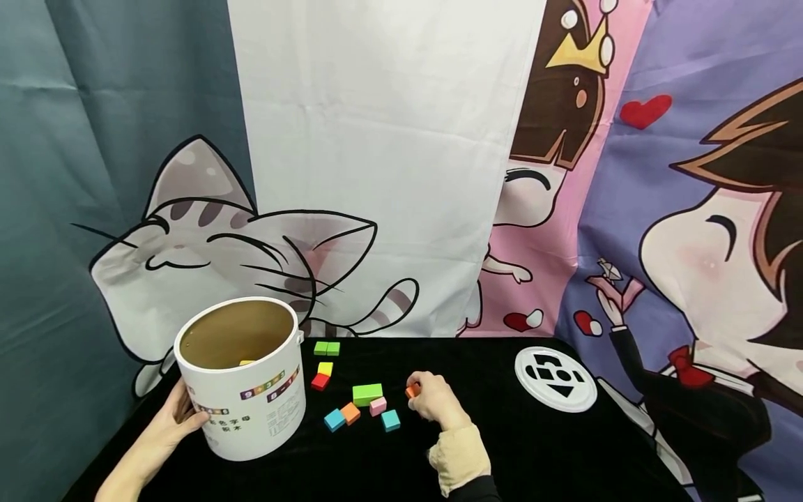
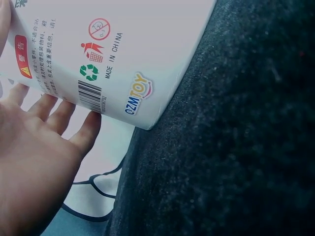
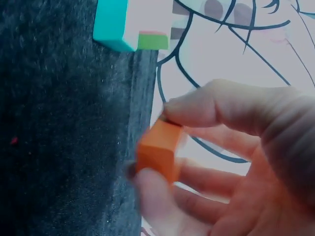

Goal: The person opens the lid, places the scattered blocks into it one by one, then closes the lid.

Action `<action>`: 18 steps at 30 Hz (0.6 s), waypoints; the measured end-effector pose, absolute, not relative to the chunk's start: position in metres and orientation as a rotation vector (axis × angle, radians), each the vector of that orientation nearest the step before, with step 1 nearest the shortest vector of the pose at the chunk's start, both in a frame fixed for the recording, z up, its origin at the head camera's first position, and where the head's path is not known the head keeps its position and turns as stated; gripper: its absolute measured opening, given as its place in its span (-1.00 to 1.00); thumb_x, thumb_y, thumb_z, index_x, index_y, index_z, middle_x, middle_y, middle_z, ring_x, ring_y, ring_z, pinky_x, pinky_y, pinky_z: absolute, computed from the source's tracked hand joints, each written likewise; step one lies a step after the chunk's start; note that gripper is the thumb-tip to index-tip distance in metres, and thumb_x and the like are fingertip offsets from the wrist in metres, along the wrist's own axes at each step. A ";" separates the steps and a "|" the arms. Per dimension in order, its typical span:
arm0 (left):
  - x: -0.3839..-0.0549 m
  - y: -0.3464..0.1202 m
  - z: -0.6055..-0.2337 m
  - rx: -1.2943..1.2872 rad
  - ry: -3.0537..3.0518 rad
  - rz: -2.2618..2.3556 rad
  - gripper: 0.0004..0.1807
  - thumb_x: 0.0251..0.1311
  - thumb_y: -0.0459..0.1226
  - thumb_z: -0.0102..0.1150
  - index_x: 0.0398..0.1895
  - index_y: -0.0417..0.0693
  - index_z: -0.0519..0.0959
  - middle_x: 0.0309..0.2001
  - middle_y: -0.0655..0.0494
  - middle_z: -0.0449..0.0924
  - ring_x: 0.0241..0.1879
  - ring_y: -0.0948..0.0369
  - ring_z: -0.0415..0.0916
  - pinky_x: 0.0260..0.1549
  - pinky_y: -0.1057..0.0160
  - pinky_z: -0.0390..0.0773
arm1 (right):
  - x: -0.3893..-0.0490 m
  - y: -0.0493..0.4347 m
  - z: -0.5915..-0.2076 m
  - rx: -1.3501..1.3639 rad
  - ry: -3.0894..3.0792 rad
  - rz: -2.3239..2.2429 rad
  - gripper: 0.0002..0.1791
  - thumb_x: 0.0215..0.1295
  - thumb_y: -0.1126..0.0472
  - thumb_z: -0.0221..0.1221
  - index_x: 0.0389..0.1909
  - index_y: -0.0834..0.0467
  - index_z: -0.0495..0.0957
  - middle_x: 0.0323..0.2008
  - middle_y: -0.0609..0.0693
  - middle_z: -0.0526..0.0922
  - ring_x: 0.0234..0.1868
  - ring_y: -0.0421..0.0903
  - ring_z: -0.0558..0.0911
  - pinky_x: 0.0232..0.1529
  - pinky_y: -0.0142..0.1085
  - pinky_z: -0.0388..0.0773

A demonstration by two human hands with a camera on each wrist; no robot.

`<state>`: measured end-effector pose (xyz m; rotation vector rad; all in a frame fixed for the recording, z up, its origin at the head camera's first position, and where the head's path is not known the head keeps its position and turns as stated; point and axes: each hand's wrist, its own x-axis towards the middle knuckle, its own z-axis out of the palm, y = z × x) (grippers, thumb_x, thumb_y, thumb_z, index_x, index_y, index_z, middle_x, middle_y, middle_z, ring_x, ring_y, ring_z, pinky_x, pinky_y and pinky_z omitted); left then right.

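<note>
My left hand (image 1: 164, 434) grips the lower left side of a white toy-block bucket (image 1: 257, 411), thumb on its front and fingers round its far side. The bucket stands upright with its top open; a bit of a yellow block (image 1: 247, 362) shows inside. My right hand (image 1: 439, 401) pinches an orange block (image 3: 158, 147) between thumb and fingertips, to the right of the loose blocks. Closest to it are a teal block (image 1: 390, 420), a pink block (image 1: 378, 406) and a longer green block (image 1: 366, 394). Another orange block (image 1: 350, 413) and a blue block (image 1: 334, 420) lie side by side.
Farther back, beside the bucket, lie a yellow block (image 1: 325, 368), a red block (image 1: 320, 381) and two green blocks (image 1: 327, 348). A white lid (image 1: 524, 373) with shaped cutouts rests at the right on the black cloth (image 1: 502, 432). Printed curtains (image 1: 389, 139) hang behind.
</note>
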<state>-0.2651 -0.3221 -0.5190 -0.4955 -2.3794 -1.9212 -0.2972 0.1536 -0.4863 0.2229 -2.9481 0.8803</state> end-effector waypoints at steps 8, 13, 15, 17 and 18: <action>-0.261 -0.325 -0.520 -0.483 -2.386 -1.913 -0.06 0.46 -0.35 -0.02 0.56 0.09 -0.49 0.50 -0.31 -0.51 0.38 0.41 -0.25 -0.07 0.64 0.22 | -0.295 0.143 -0.480 0.320 -2.838 0.806 -0.63 -0.11 0.37 0.38 -0.18 0.14 0.61 -0.41 0.01 0.56 -0.42 -0.06 0.48 -0.34 -0.17 0.46; -0.261 -0.325 -0.520 -0.450 -2.400 -1.934 -0.04 0.45 -0.34 0.00 0.55 0.03 -0.51 0.48 -0.38 -0.52 0.46 0.10 -0.38 -0.09 0.65 0.24 | -0.295 0.132 -0.471 0.393 -2.802 0.767 -0.63 -0.11 0.36 0.40 -0.19 0.13 0.61 -0.39 -0.01 0.53 -0.37 -0.08 0.47 -0.32 -0.21 0.45; -0.262 -0.324 -0.518 -0.445 -2.404 -1.945 -0.03 0.45 -0.33 0.01 0.54 0.05 -0.52 0.49 -0.35 -0.54 0.46 -0.02 -0.43 -0.08 0.64 0.24 | -0.295 0.126 -0.463 0.416 -2.784 0.746 -0.62 -0.09 0.35 0.40 -0.17 0.13 0.61 -0.36 0.00 0.52 -0.35 -0.08 0.47 -0.30 -0.21 0.45; -0.263 -0.324 -0.516 -0.451 -2.400 -1.948 -0.03 0.45 -0.33 0.01 0.55 0.09 -0.52 0.49 -0.31 -0.55 0.46 -0.05 -0.46 -0.06 0.63 0.23 | -0.296 0.118 -0.453 0.439 -2.774 0.738 -0.62 -0.06 0.33 0.39 -0.13 0.12 0.62 -0.34 0.00 0.52 -0.33 -0.08 0.47 -0.29 -0.21 0.45; -0.263 -0.324 -0.516 -0.456 -2.398 -1.945 -0.03 0.45 -0.33 0.01 0.55 0.10 -0.52 0.50 -0.30 -0.55 0.46 -0.03 -0.47 -0.05 0.63 0.22 | -0.296 0.114 -0.447 0.453 -2.771 0.739 -0.61 -0.04 0.33 0.39 -0.11 0.11 0.62 -0.32 0.00 0.52 -0.32 -0.08 0.46 -0.29 -0.22 0.45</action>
